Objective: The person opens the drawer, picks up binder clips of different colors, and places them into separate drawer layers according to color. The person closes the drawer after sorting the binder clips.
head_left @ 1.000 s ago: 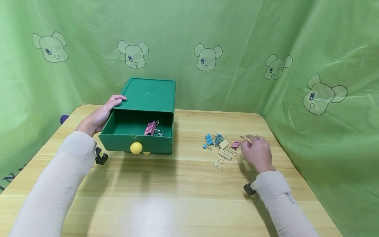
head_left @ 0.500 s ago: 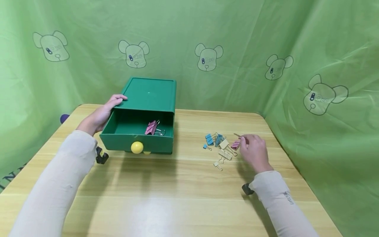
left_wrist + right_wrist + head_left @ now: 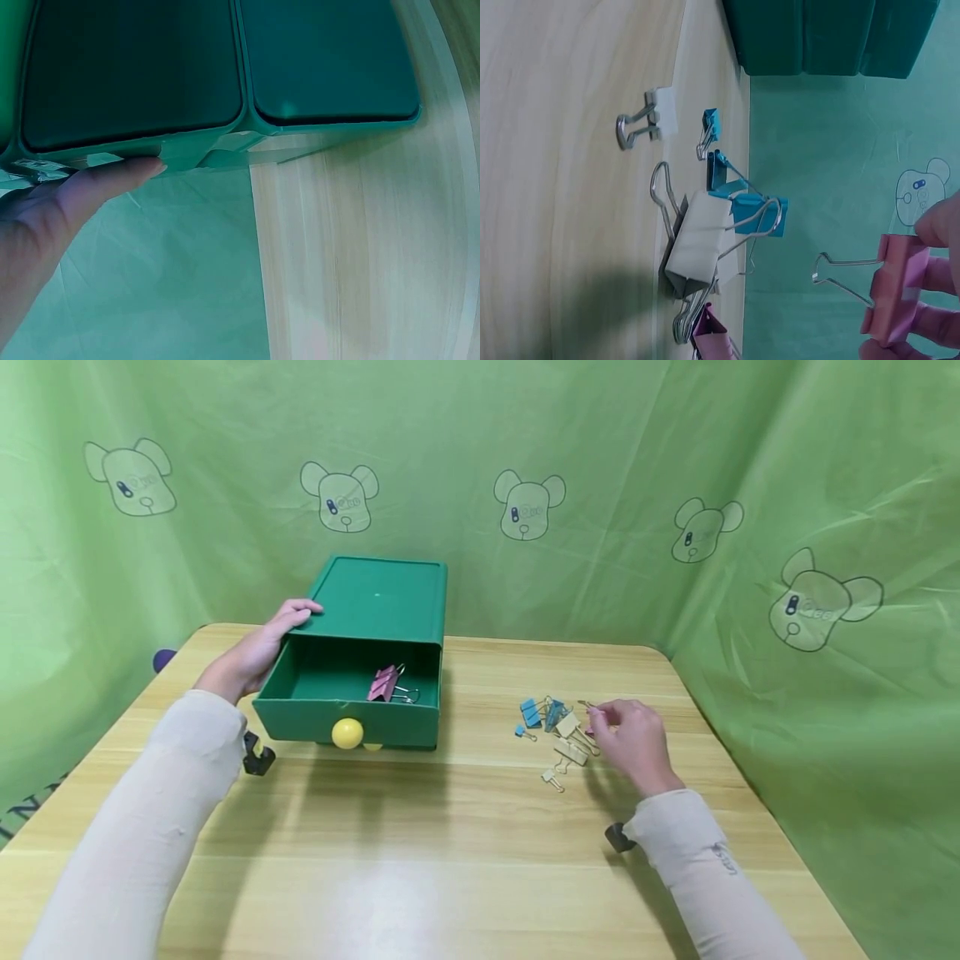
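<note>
My right hand (image 3: 636, 739) pinches a pink binder clip (image 3: 896, 291), seen in the right wrist view with one wire handle sticking out. In the head view the fingers mostly hide that clip. Beneath and beside the hand lie several loose binder clips, among them a blue one (image 3: 531, 713), a cream one (image 3: 572, 752) and another pink one (image 3: 712, 343). At left, my left hand (image 3: 258, 647) rests on the upper left edge of a green drawer box (image 3: 378, 600), fingers extended. Its drawer (image 3: 300, 722) is pulled out, with pink binder clips (image 3: 384, 683) inside.
A yellow knob (image 3: 347, 733) sticks out from the drawer front. All this stands on a wooden table (image 3: 480, 860), backed by a green curtain (image 3: 450, 427) printed with bear heads. A small cream clip (image 3: 551, 778) lies nearest the table's front.
The right hand has taken up a pink binder clip and shifted left with it, over the other clips. The left hand and the drawer box have stayed in place.
</note>
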A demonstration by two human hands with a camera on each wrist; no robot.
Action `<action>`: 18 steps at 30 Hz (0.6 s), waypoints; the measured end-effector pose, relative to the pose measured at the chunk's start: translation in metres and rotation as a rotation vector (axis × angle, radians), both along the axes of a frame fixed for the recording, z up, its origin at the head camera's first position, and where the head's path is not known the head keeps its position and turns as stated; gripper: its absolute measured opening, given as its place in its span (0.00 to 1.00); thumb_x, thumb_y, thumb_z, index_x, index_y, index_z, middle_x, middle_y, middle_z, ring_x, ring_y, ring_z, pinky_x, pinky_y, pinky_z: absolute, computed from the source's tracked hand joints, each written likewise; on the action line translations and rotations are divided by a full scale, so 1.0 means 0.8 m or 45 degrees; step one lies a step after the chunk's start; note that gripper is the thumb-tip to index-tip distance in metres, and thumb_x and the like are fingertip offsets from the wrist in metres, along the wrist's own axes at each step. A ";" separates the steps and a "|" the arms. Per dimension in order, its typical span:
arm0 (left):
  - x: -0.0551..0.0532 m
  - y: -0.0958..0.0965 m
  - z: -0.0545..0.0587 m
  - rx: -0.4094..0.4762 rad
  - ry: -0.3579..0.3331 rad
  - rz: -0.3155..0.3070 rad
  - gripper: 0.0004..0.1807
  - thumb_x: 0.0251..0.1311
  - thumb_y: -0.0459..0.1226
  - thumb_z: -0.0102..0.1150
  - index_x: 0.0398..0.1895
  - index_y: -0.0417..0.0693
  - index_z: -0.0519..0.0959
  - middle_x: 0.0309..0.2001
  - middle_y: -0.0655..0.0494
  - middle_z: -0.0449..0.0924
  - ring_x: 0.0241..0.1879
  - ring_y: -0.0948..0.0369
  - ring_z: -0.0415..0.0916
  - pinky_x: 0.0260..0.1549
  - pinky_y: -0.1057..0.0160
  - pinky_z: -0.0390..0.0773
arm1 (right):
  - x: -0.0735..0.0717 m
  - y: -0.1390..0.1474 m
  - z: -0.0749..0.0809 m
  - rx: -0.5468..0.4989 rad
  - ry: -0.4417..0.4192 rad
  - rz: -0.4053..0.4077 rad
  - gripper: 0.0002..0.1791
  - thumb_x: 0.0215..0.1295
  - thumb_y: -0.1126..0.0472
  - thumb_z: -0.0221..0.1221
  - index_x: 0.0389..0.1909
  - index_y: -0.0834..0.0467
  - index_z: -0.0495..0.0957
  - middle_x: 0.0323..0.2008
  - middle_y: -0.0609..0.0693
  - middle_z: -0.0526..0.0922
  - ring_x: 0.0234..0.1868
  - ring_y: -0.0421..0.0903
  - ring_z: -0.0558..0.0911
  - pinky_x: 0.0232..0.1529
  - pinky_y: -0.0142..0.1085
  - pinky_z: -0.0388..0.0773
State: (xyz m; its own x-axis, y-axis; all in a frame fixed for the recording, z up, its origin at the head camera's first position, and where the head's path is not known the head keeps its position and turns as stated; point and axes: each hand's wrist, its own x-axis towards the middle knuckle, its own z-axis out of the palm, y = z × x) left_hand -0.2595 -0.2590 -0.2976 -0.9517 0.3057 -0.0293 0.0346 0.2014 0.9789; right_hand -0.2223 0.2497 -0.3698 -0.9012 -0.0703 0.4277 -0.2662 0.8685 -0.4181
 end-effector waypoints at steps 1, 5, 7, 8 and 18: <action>0.000 0.000 0.000 0.000 -0.001 0.001 0.14 0.73 0.57 0.31 0.57 0.76 0.59 0.73 0.47 0.29 0.64 0.36 0.45 0.54 0.40 0.63 | 0.000 -0.001 0.000 -0.006 -0.005 0.005 0.18 0.70 0.54 0.54 0.40 0.66 0.81 0.36 0.62 0.82 0.41 0.59 0.78 0.47 0.55 0.71; -0.001 0.000 -0.001 0.003 -0.004 -0.003 0.14 0.73 0.57 0.31 0.58 0.75 0.59 0.74 0.47 0.28 0.65 0.36 0.44 0.54 0.39 0.62 | 0.002 -0.005 0.002 -0.018 -0.010 0.015 0.18 0.70 0.53 0.55 0.40 0.66 0.82 0.36 0.61 0.83 0.39 0.58 0.79 0.46 0.54 0.73; -0.002 0.000 -0.002 0.003 -0.009 -0.002 0.14 0.73 0.57 0.31 0.58 0.75 0.59 0.74 0.48 0.28 0.65 0.36 0.44 0.54 0.40 0.63 | 0.003 -0.007 0.002 -0.023 -0.007 0.015 0.18 0.69 0.53 0.56 0.40 0.66 0.82 0.36 0.61 0.83 0.39 0.58 0.79 0.46 0.54 0.73; -0.002 -0.001 -0.002 0.002 -0.010 -0.002 0.14 0.73 0.57 0.31 0.58 0.75 0.59 0.74 0.48 0.28 0.65 0.36 0.44 0.53 0.40 0.63 | 0.003 -0.008 0.002 -0.023 -0.005 0.013 0.18 0.69 0.53 0.56 0.40 0.66 0.82 0.36 0.61 0.83 0.39 0.57 0.79 0.46 0.53 0.73; -0.002 -0.001 -0.003 0.008 0.002 -0.001 0.14 0.73 0.57 0.31 0.58 0.75 0.59 0.73 0.48 0.29 0.65 0.36 0.44 0.54 0.39 0.62 | 0.002 -0.019 0.008 -0.025 0.104 0.040 0.15 0.67 0.56 0.59 0.39 0.66 0.82 0.35 0.60 0.82 0.37 0.56 0.80 0.45 0.53 0.73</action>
State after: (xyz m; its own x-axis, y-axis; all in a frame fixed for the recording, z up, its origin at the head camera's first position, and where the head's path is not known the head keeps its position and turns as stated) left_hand -0.2613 -0.2600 -0.2996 -0.9516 0.3063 -0.0255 0.0366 0.1950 0.9801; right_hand -0.2205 0.2346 -0.3635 -0.8605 -0.0889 0.5017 -0.3274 0.8509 -0.4108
